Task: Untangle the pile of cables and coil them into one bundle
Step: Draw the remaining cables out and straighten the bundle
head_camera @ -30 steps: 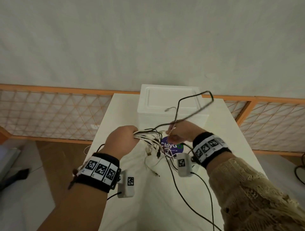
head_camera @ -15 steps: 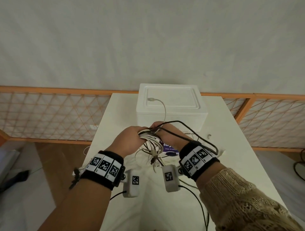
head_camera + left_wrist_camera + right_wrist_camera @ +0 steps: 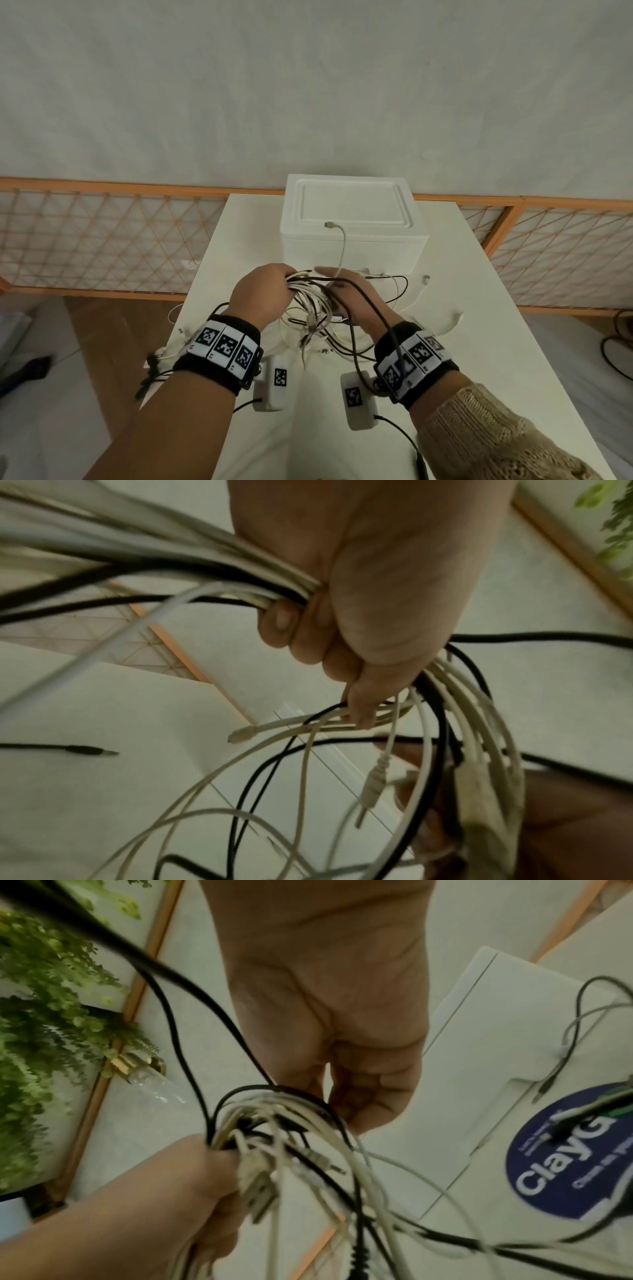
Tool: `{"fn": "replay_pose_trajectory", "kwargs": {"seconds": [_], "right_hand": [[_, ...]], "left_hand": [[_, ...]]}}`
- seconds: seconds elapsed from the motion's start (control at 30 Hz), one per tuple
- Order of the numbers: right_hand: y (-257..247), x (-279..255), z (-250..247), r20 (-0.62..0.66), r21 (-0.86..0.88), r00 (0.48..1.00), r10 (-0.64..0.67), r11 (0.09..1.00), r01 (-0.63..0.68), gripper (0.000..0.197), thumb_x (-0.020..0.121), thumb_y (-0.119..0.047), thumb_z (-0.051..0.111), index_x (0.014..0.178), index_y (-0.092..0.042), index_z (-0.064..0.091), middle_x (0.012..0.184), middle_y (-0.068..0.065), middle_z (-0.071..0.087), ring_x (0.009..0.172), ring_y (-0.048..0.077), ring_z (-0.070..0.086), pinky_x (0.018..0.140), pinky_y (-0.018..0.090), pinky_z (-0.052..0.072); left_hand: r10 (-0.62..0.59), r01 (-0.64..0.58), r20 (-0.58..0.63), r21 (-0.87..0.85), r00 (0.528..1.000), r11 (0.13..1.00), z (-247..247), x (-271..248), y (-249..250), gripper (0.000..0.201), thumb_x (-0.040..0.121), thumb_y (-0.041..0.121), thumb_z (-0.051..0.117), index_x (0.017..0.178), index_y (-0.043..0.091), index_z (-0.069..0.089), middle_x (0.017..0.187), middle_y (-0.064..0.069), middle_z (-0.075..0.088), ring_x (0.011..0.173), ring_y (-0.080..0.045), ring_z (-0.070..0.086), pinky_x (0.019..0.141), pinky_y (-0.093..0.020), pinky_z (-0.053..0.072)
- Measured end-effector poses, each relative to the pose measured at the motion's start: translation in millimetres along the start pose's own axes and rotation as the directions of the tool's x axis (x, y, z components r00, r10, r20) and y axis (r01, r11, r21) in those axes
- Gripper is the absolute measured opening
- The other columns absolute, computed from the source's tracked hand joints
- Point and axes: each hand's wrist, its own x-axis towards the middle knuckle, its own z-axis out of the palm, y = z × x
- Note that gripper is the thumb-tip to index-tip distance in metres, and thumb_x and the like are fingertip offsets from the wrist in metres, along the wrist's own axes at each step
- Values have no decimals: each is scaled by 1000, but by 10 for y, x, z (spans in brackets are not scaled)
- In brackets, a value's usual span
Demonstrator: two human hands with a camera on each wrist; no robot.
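My left hand [image 3: 263, 298] grips a bundle of white and black cables [image 3: 310, 294] in its fist above the white table [image 3: 479, 342]. The left wrist view shows its fingers [image 3: 284, 620] curled round the strands [image 3: 260, 558], with loops and plugs hanging below. My right hand [image 3: 346, 294] sits just right of the bundle, fingers reaching toward it and holding nothing I can see. A thick black cable [image 3: 373, 308] runs from the bundle over the back of that hand to the wrist. In the right wrist view the palm [image 3: 335, 1042] hangs over the loops [image 3: 274, 1123].
A white foam box [image 3: 352, 205] stands at the table's far end; a white cable end [image 3: 330, 225] lies on its lid. Loose cable ends [image 3: 404, 284] trail on the table to the right and off the left edge [image 3: 174, 310]. An orange lattice fence [image 3: 102, 240] runs behind.
The right hand swung the raised black cable loop down and in toward the bundle, and it now lies over that hand and wrist. The left hand kept its grip.
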Motion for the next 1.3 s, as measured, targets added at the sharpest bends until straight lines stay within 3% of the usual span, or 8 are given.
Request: {"fn": "replay_pose_trajectory", "kwargs": {"seconds": [0.2, 0.37, 0.57, 0.67, 0.77, 0.97, 1.07, 1.3], "right_hand": [[6, 159, -375, -327, -209, 945, -20, 977, -52, 42, 94, -4, 46, 135, -10, 45, 113, 8, 63, 74, 9, 58, 63, 15, 46], [-524, -66, -500, -500, -12, 777, -383, 900, 436, 29, 92, -29, 54, 116, -13, 59, 101, -3, 62, 92, 10, 56, 81, 23, 43], [-953, -429, -502, 124, -172, 722, -681, 702, 691, 67, 64, -47, 78, 123, -24, 55, 112, -4, 59, 104, 9, 54, 90, 24, 41], [-910, -329, -223, 386, -822, 827, -409, 254, 509, 114, 57, -61, 78, 149, -31, 17, 148, -7, 32, 136, 11, 29, 114, 38, 22], [-693, -201, 189, 333, -943, 915, -228, -93, 320, 125, 64, -69, 68, 150, -17, -5, 159, 9, 9, 147, 28, 6, 113, 64, 1], [-521, -36, 405, 271, -874, 866, -420, 271, 404, 39, 89, -23, 54, 125, -10, 46, 105, 11, 66, 100, 32, 61, 100, 42, 40], [-598, -68, 318, 316, -830, 871, -377, 334, 446, 50, 89, -25, 59, 132, -11, 38, 96, 10, 66, 85, 30, 62, 64, 31, 38], [-694, -119, 25, 380, -809, 837, -393, 297, 507, 29, 91, -35, 58, 114, -17, 57, 96, 3, 67, 87, 22, 62, 72, 32, 44]], "left_hand": [[-30, 30, -3, 80, 1000, 996, 15, 53, -139, 36, 93, 27, 51, 128, 28, 58, 122, 2, 65, 112, -22, 59, 87, -32, 47], [-67, 71, -35, 137, 997, 988, -16, 81, -220, 19, 89, 19, 50, 70, 22, 48, 65, 5, 51, 72, -25, 57, 58, -28, 36], [-108, 110, -21, 195, 994, 975, -80, 94, -398, 16, 91, 24, 49, 78, 16, 54, 71, 1, 54, 77, -27, 59, 63, -29, 41], [-92, 95, -26, 217, 995, 972, -85, 63, -356, 15, 92, 24, 49, 83, 16, 57, 78, -3, 61, 81, -28, 62, 66, -31, 45], [-11, 19, -31, 267, 999, 964, -62, 4, -202, 15, 93, 24, 48, 88, 15, 59, 82, -4, 63, 82, -27, 62, 66, -31, 45], [84, -72, -60, 186, 995, 980, -101, -93, -34, 13, 90, 19, 53, 99, 14, 61, 89, -5, 67, 80, -25, 62, 63, -28, 40], [76, -75, -30, 34, 997, 997, -162, -85, -63, 25, 84, 26, 65, 106, 17, 57, 92, -1, 67, 82, -21, 62, 68, -32, 47], [145, -141, 53, -75, 988, 987, -171, -78, -229, 16, 83, 23, 63, 99, 24, 59, 82, 7, 62, 77, -17, 59, 67, -30, 46]]}}
